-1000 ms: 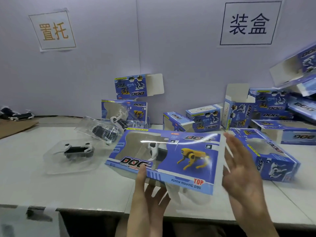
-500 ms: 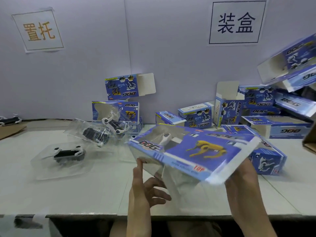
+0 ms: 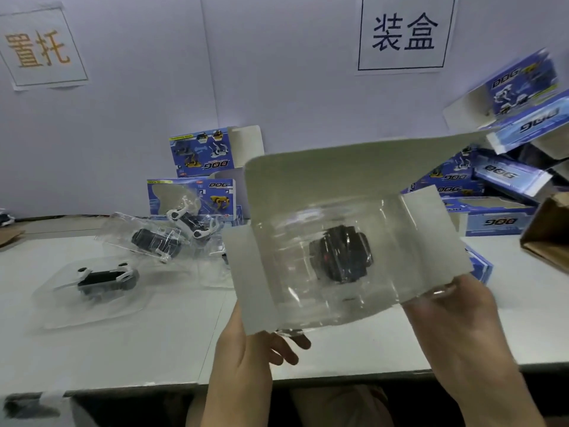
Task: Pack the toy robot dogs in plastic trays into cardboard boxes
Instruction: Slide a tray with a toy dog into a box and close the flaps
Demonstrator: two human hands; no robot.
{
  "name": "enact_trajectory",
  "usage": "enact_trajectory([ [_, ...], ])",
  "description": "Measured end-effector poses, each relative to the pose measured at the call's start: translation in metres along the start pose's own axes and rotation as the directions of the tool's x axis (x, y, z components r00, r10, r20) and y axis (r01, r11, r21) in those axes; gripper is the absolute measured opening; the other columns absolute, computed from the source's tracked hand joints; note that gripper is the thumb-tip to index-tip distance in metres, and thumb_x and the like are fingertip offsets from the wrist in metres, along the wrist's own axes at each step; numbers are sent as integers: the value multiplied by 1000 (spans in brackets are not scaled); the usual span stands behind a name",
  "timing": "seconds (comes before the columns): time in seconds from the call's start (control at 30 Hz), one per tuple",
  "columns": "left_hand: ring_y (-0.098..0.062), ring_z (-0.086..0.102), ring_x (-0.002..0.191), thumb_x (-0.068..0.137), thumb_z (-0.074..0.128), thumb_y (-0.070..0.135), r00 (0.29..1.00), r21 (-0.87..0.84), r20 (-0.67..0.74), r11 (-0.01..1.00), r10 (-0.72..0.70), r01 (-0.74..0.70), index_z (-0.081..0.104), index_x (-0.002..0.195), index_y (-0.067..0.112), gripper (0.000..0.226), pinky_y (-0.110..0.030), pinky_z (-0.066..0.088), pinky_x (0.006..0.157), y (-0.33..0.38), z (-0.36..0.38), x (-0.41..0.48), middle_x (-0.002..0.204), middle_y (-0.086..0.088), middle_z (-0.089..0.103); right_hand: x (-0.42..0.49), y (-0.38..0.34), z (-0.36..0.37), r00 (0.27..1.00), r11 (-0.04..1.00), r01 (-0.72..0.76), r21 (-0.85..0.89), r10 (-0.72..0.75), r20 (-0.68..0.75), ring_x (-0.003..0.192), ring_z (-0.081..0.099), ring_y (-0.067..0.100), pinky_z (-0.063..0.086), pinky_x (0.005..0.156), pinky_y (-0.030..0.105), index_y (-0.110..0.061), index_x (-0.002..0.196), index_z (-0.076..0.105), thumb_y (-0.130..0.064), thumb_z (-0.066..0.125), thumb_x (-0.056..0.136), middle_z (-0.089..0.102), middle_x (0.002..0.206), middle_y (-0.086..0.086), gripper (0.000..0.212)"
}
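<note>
Above the bench (image 3: pixel 154 349), near its front edge, an open cardboard box (image 3: pixel 338 180) is being held up with its open end turned toward the camera. A clear plastic tray (image 3: pixel 292 272) with a dark toy dog (image 3: pixel 340 254) in it is sitting inside the box's mouth, seemingly most of the way in. The side flaps and the long top flap are standing open, so this box is being judged as loaded but not yet closed.

The box is being gripped at its lower left edge by the left hand (image 3: pixel 246 355), thumb hidden behind the flap and fingers curled beneath. The right flap's lower corner is being pinched by the right hand (image 3: pixel 455 331).

Left of the held box, three further trayed dogs appear to be waiting: one lying flat (image 3: pixel 101 280) and two tilted against each other (image 3: pixel 154 241) (image 3: pixel 191 220), though the overlap is making the count uncertain. Behind those, two printed boxes are being kept stacked (image 3: pixel 197 198) (image 3: pixel 203 152) against the wall. Right of the held box, a heap of at least five more boxes (image 3: pixel 492 192) is being stored; an exact count cannot be given. Most of the packing is therefore being judged as still ahead.
</note>
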State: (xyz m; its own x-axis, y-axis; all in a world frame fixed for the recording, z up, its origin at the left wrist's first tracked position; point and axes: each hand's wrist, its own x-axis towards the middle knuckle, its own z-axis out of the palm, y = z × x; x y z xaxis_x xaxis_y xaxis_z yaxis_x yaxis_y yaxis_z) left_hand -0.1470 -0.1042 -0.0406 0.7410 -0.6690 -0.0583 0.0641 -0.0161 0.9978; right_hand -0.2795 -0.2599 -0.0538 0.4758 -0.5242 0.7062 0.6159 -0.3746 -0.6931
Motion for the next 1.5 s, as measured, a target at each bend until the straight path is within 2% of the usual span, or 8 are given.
enact_trajectory([
  [0.2,-18,55,43,68,52,61,968,-81,-145,973,203,-216,63,103,23,53,-34,41,57,-6,4,-4,60,-15,68,5,-2,13,985,993,20,-116,-40,-168,62,52,3,47,62,12,-34,84,74,-43,74,68,64,66,-15,18],
  [0.3,-12,61,52,88,51,63,969,66,-69,970,239,-234,67,114,3,68,-27,50,55,-21,2,2,66,-7,71,7,2,12,978,983,12,-186,-50,-204,61,54,-3,45,62,7,-35,84,72,-48,70,75,65,67,-17,16],
  [0.57,-2,67,83,63,55,90,988,552,153,831,-17,-71,18,145,54,97,-24,51,84,-58,-3,15,85,15,68,10,29,4,960,850,-274,-451,209,-188,87,64,0,47,64,11,-40,99,70,-59,59,76,69,94,-26,31],
  [0.83,9,48,121,56,80,61,957,200,5,937,291,-286,19,150,45,113,-1,42,77,-78,6,46,137,25,44,9,26,-6,970,890,-243,-386,231,-79,99,65,-4,52,75,14,-39,102,68,-49,64,75,71,103,-27,29],
  [1.0,-16,63,116,56,91,52,953,53,57,952,297,-300,38,142,38,102,-35,58,89,-97,20,57,132,7,60,27,-5,-14,960,917,-92,-387,-22,-280,89,66,3,49,77,9,-32,93,70,-24,62,96,73,92,-15,11],
  [1.13,-19,58,123,53,89,55,949,50,22,947,315,-316,39,139,42,101,-41,56,94,-102,22,59,134,11,56,78,-63,7,973,889,179,-421,-222,-55,54,47,5,39,53,14,-22,68,60,-22,53,94,56,58,-5,27],
  [1.3,-16,54,125,53,89,56,942,78,-20,940,335,-333,38,136,44,98,-42,53,98,-103,26,59,134,14,53,152,-74,41,921,843,52,-535,166,351,45,39,8,33,44,15,-18,61,51,-23,55,100,45,49,-7,40],
  [1.5,-14,55,124,49,87,62,927,96,-56,926,371,-365,38,136,48,101,-44,53,97,-104,26,60,133,17,53,131,3,40,517,452,129,-883,729,449,54,37,13,34,59,30,-14,64,52,-28,50,101,43,60,0,39],
])
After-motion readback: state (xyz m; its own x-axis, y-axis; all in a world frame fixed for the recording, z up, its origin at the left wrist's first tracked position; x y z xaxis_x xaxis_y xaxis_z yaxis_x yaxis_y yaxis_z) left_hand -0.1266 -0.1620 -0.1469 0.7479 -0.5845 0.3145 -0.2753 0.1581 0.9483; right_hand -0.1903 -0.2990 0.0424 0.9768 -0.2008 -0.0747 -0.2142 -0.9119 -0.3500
